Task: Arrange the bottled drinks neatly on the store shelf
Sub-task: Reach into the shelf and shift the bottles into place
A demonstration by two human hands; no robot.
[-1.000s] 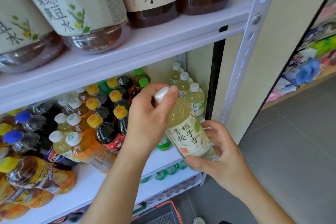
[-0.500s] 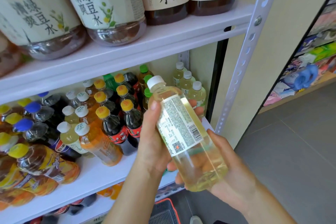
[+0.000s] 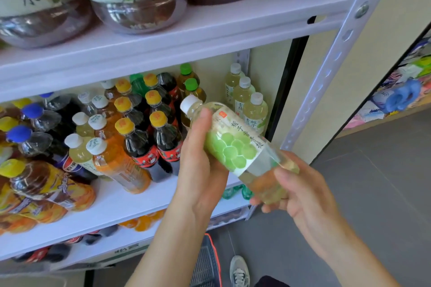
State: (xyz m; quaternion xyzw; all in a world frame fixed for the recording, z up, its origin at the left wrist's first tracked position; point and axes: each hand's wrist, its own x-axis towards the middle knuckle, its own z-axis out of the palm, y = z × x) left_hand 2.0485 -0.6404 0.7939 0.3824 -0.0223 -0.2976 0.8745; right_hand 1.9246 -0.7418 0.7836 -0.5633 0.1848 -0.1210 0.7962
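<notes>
Mid-frame, right of centre: person is holding one pale tea bottle point(image 3: 235, 147) in front of the middle shelf point(image 3: 116, 200), not yet on it. Bottle is lying tilted, white cap point(image 3: 189, 103) pointing to the upper left, base toward the lower right, green-dotted label facing the camera.

Left hand point(image 3: 203, 165) is gripping the upper body, its fingers point(image 3: 206, 123) clamped round the shoulder just below the cap. Right hand point(image 3: 303, 196) is cupping the base, fingers curled under and round it. Both hands are closed on the bottle.

Step in hand, as I read it: turning and checking the bottle before shelving, label being brought to the front.

Three matching bottles point(image 3: 243, 98) are standing in a row at the right end of the shelf, beside the perforated upright point(image 3: 338, 49). Dark yellow-capped bottles point(image 3: 140, 142) are crowding just to their left. The spot in front of the row is hidden behind the hands.

Next move probably calls for bringing the bottle upright, label outward, and setting it at the front of that row without knocking the dark bottles. One hand may need to let go to fit the narrow slot.

Basket point(image 3: 205, 261) is sitting on the floor, bottom centre.
</notes>
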